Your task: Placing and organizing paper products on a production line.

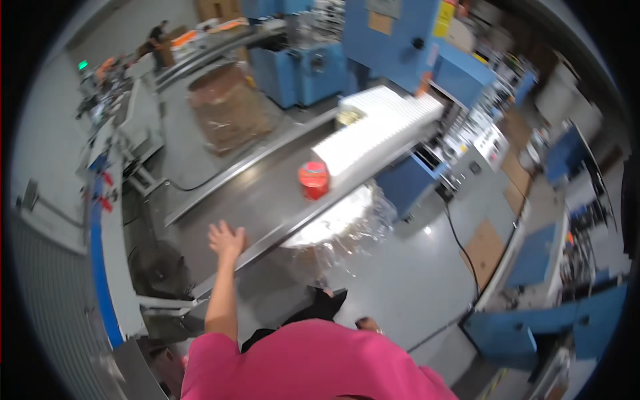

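Note:
My left hand point(227, 240) reaches out over the near edge of a long grey metal conveyor table point(263, 193), its fingers spread with nothing in them. Whether it touches the surface I cannot tell. Farther along that table stands a red cylindrical container point(313, 180), apart from my hand. Directly behind it lies a long row of white, closely packed sheets point(383, 130), running up to a blue machine point(393, 47). My right hand point(367, 325) hangs low by my body, beyond the pink shirt point(320, 360). It shows small and blurred, so its fingers cannot be made out.
Clear plastic wrapping over something white point(340, 220) sits beside the table's near side. Across the table stands a brown plastic-wrapped box point(230, 110). A black cable point(460, 250) crosses the floor at right, by flat cardboard point(485, 257). Another person point(158, 33) is far back left.

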